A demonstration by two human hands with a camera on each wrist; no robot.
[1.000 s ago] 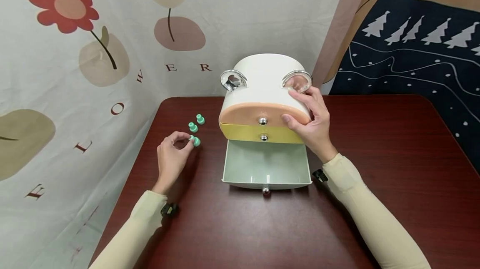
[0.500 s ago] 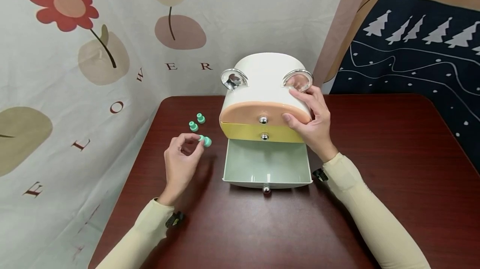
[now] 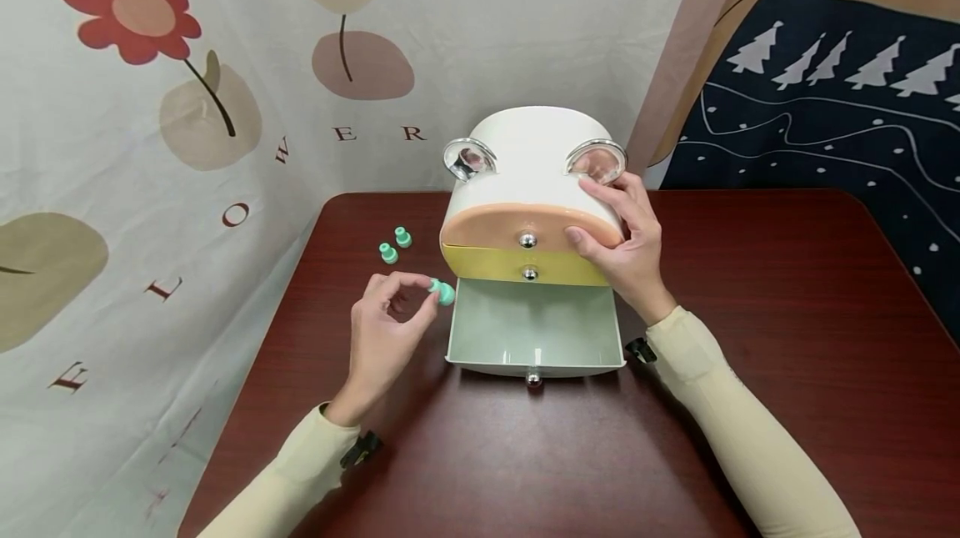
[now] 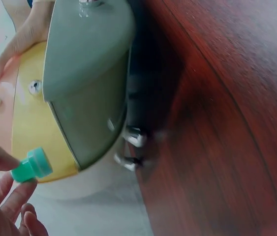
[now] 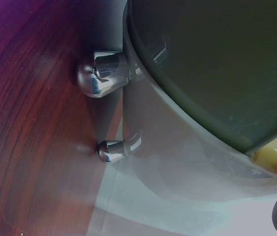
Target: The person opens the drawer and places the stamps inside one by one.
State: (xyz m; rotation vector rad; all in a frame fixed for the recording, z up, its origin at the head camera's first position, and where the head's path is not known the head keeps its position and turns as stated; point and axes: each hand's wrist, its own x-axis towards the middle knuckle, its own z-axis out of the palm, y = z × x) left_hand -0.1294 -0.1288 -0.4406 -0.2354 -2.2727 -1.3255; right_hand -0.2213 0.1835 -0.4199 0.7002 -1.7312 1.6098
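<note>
Between thumb and fingertips, my left hand [image 3: 390, 329] pinches a small mint-green stepped peg [image 3: 444, 294], just left of the pulled-out drawer. In the left wrist view the peg [image 4: 34, 165] shows a wide round end and a narrower neck. My right hand [image 3: 630, 246] grips the right side of a small white drawer cabinet [image 3: 532, 138], its thumb on the orange top drawer [image 3: 480, 229]. The yellow middle drawer [image 3: 480, 263] is closed. The pale green bottom drawer [image 3: 536, 321] stands pulled out, with nothing visible inside. Two more green pegs [image 3: 387, 253] stand on the table to the left.
The cabinet has silver ear-shaped rings [image 3: 468, 160] on top and silver feet [image 5: 104, 73] underneath. It stands on a dark red wooden table [image 3: 765, 313]. A printed cloth [image 3: 480, 37] hangs behind the table's back edge.
My left hand has lifted the peg from beside the other two and carried it right, up to the open drawer's left side. The right hand stays on the cabinet.
</note>
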